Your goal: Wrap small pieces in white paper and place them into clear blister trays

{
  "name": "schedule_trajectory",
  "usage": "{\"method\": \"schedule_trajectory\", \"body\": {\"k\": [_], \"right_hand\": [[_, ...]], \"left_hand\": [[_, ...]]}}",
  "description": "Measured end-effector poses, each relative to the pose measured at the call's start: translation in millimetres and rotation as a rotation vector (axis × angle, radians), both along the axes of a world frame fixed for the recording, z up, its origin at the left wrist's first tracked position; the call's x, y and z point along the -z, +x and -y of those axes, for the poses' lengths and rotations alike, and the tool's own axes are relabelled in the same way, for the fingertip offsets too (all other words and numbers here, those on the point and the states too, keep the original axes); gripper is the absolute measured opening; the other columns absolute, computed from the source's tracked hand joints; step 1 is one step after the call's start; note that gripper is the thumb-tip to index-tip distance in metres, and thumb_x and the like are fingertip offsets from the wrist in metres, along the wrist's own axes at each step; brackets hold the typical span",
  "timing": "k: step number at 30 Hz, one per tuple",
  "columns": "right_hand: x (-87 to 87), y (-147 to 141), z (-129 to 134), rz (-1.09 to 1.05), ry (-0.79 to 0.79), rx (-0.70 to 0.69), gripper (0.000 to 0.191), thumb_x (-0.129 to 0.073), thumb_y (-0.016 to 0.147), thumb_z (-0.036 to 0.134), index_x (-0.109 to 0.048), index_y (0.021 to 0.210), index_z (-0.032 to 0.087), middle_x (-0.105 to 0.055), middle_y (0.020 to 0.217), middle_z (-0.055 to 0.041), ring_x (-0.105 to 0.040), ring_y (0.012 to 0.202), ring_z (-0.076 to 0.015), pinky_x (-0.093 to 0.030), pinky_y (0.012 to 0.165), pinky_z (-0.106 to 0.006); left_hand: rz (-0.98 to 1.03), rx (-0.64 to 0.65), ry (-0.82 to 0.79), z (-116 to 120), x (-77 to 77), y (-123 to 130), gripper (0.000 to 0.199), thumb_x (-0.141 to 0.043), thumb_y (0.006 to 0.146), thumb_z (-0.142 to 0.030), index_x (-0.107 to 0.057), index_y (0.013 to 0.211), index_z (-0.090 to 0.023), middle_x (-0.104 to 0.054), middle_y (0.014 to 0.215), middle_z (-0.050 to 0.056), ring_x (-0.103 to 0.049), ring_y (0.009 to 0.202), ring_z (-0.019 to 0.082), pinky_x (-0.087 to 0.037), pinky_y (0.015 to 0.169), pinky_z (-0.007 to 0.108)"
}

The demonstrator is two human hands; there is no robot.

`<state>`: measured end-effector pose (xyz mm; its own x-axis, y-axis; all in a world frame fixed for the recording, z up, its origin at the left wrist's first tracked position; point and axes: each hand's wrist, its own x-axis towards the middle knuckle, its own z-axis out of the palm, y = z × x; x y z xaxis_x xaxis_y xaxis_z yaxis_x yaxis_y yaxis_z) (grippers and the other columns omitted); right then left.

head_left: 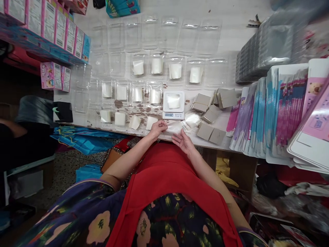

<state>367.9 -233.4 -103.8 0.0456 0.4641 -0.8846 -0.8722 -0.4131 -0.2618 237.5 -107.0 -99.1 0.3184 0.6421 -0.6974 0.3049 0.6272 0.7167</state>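
Observation:
Near the table's front edge my left hand is closed, pinching the left end of a thin whitish translucent sheet. My right hand is at the sheet's right end, fingers apart and thumb raised by its edge. Just behind the hands stands a small white digital scale with a white packet on its plate. Right of the sheet lies a loose pile of whitish translucent sheets. A row of white packets, one of them a white square packet, lies to the left along the front edge.
Clear plastic trays stand in rows; several in the nearer rows hold white packets. Grey card bundles lie at right, beside printed cards and stacked clear trays. Pink boxes stand at left, near another person's arm.

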Motion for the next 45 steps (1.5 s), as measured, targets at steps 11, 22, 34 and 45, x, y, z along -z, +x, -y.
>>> {"method": "schedule_trajectory", "body": {"k": [11, 22, 34, 45], "right_hand": [[-1.2, 2, -13, 0.306, -0.095, -0.005, 0.026, -0.08, 0.061, 0.033, -0.065, 0.078, 0.02, -0.065, 0.063, 0.0039, -0.057, 0.046, -0.0093, -0.051, 0.043, -0.022], [-3.4, -7, -18, 0.375, -0.013, -0.054, 0.037, -0.078, 0.059, 0.044, -0.058, 0.078, 0.02, -0.065, 0.061, 0.0054, -0.061, 0.046, -0.0103, -0.043, 0.037, -0.017], [4.2, -5, 5, 0.332, -0.01, -0.054, 0.035, -0.08, 0.058, 0.041, -0.063, 0.08, 0.019, -0.071, 0.08, -0.0007, -0.065, 0.062, -0.0104, -0.053, 0.059, -0.023], [10.6, -2, 31, 0.284, -0.077, 0.038, 0.031, -0.079, 0.062, 0.036, -0.063, 0.082, 0.019, -0.07, 0.084, -0.0015, -0.066, 0.064, -0.0102, -0.051, 0.059, -0.021]], "left_hand": [[0.051, 0.155, -0.123, 10, -3.0, 13, 0.038, -0.072, 0.068, -0.039, -0.056, 0.095, -0.017, -0.063, 0.075, 0.0, -0.06, 0.064, 0.011, -0.046, 0.053, 0.021], [-0.105, 0.439, 0.064, 6, -11.5, 26, 0.007, -0.057, 0.078, -0.021, -0.052, 0.077, -0.017, -0.056, 0.061, -0.004, -0.055, 0.052, 0.01, -0.042, 0.052, 0.022], [-0.614, 1.194, 0.817, -134, -41.7, 98, 0.02, -0.049, 0.08, -0.015, -0.067, 0.089, -0.018, -0.066, 0.097, 0.009, -0.06, 0.091, 0.023, -0.043, 0.074, 0.031], [-0.637, 0.961, 1.119, -105, -34.0, 99, 0.038, -0.05, 0.089, -0.02, -0.05, 0.127, -0.015, -0.049, 0.128, 0.014, -0.042, 0.119, 0.029, -0.039, 0.096, 0.042]]}}
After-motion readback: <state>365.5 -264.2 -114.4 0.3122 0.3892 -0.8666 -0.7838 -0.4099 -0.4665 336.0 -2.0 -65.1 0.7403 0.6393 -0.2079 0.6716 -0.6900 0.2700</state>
